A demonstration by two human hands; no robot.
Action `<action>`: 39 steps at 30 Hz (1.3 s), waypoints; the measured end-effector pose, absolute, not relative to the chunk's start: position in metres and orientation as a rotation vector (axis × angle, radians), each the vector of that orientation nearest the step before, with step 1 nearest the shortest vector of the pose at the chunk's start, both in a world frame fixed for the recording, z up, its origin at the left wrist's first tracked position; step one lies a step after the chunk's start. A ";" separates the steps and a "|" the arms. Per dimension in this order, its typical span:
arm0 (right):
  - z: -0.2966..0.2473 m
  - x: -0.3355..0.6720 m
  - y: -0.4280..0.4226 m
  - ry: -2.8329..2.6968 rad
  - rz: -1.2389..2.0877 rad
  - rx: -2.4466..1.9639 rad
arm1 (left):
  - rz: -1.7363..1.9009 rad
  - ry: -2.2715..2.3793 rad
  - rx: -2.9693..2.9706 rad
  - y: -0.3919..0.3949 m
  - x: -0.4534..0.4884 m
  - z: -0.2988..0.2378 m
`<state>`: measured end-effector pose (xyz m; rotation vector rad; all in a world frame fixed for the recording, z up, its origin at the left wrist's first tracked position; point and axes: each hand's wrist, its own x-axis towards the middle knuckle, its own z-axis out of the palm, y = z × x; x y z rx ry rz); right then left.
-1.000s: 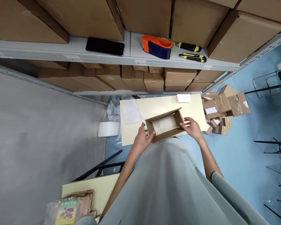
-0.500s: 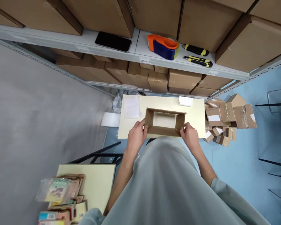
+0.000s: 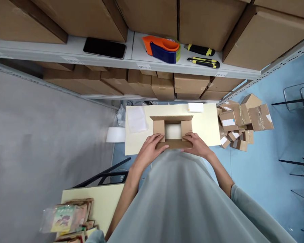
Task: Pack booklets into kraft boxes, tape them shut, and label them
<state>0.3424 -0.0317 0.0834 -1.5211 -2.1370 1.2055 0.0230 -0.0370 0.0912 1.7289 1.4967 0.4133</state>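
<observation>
A: While both hands are on it, where's the cardboard box (image 3: 159, 128)?
B: Near edge of the table (image 3: 209, 128), right by the wearer's shirt (image 3: 182, 195). Long sides run left to right.
A: Fingers?
B: Left hand (image 3: 150, 148): curled over the near left corner, thumb low on the near long flap (image 3: 174, 144). Right hand (image 3: 198, 145) mirrors it. Both holding the box; can't tell how hard.
A: Other flaps?
B: Short end flaps (image 3: 186, 127) turned in, gap between. Far long flap (image 3: 171, 118) not folded over them.
A: How would you run it?
B: Reads as flap folding. Even push at both ends so the crease breaks straight. Hold end flaps flat and square, else they may spring. Thumbs off the fold line.
A: Material?
B: Matte brown board, probably corrugated: stiff panels, weak at creases. Pale rectangle in the middle: can't tell if box floor or table.
A: Nearby?
B: Limp whitish sheet (image 3: 136, 119) at left, maybe plastic film. Crisp-edged small white carton (image 3: 195, 107) at the far edge.
</observation>
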 end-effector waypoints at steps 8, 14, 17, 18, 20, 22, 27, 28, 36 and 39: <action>0.060 0.358 -0.020 -1.736 1.105 -1.820 | 0.592 1.610 1.579 -0.025 0.008 0.064; 0.052 0.353 0.013 -1.585 0.984 -1.860 | 0.658 1.694 1.525 0.000 0.005 0.046; 0.057 0.354 0.032 -1.657 1.011 -1.739 | 0.648 1.593 1.599 0.008 0.001 0.053; 0.059 0.355 0.036 -1.705 1.013 -1.711 | 0.644 1.582 1.615 0.008 -0.001 0.056; 0.061 0.355 0.037 -1.794 1.004 -1.698 | 0.629 1.582 1.626 0.006 -0.002 0.060; 0.060 0.354 0.031 -1.827 1.001 -1.724 | 0.614 1.584 1.613 0.001 -0.001 0.060; 0.047 0.343 0.005 -1.644 1.097 -1.797 | 0.607 1.553 1.361 -0.009 0.014 0.050; 0.045 0.340 0.003 -1.610 1.094 -1.824 | 0.606 1.569 1.313 -0.009 0.018 0.048; 0.056 0.336 0.003 -1.560 0.987 -1.944 | 0.577 1.792 1.386 0.002 0.044 0.064; 0.062 0.338 -0.011 -1.592 0.893 -1.952 | 0.583 1.798 1.412 -0.009 0.046 0.066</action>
